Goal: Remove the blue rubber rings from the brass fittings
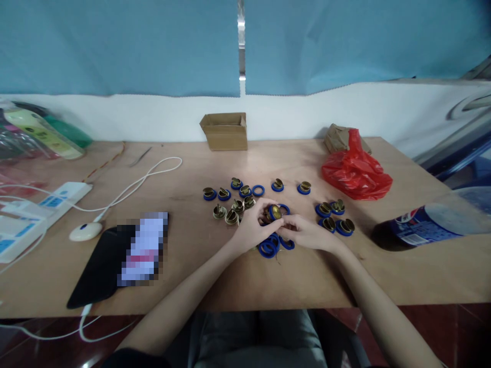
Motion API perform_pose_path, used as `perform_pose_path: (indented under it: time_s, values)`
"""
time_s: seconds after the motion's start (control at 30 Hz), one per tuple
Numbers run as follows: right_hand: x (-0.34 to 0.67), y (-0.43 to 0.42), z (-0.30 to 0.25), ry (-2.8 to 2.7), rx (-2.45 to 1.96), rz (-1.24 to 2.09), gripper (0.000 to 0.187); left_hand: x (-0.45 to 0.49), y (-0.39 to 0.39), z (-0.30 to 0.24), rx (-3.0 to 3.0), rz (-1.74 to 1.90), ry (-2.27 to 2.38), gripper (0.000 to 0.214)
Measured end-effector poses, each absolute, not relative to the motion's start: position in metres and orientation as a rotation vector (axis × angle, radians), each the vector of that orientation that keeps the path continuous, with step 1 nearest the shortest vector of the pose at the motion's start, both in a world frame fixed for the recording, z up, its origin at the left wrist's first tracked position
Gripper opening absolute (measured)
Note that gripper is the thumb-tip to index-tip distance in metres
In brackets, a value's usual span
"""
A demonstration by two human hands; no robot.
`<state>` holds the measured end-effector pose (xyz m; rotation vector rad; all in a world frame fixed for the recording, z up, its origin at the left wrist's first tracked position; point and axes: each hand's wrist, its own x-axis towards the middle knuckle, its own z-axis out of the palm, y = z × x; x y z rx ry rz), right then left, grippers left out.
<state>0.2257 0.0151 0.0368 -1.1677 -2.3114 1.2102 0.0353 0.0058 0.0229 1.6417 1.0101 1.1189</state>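
Note:
My left hand [253,225] is closed around a round brass-coloured fitting with a blue ring [274,212], tilted so its domed face shows. At the fitting's lower right edge, the fingers of my right hand [307,231] are pinched together, close to my left thumb; what exactly they grip is partly hidden. Just below my hands lies a pile of loose blue rings [267,247]. Left of them sit several brass fittings with pale rims [231,216]. Similar brass fittings with blue rings stand behind, such as one [304,187], and in a group [344,227] on the right.
An open cardboard box [226,134] stands against the wall. On the right are a red plastic bag [356,174] and a cola bottle [425,225] lying on its side. A phone [143,250], a black flat device [102,266], white cables and a power strip [65,199] occupy the left.

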Motion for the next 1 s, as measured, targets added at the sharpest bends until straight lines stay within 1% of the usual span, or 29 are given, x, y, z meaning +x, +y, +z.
perform_pose_path:
  time_s: [0.3,1.0]
  values:
    - [0.2262,0.0149,0.0349,-2.326,-1.156,1.181,0.036,0.0356,0.0051,0.0226,1.621,1.12,1.01,0.034]
    - [0.2274,0.011,0.0353,-2.349,-1.155,1.137,0.03,0.0347,0.0059,0.0207,1.662,1.13,0.985,0.036]
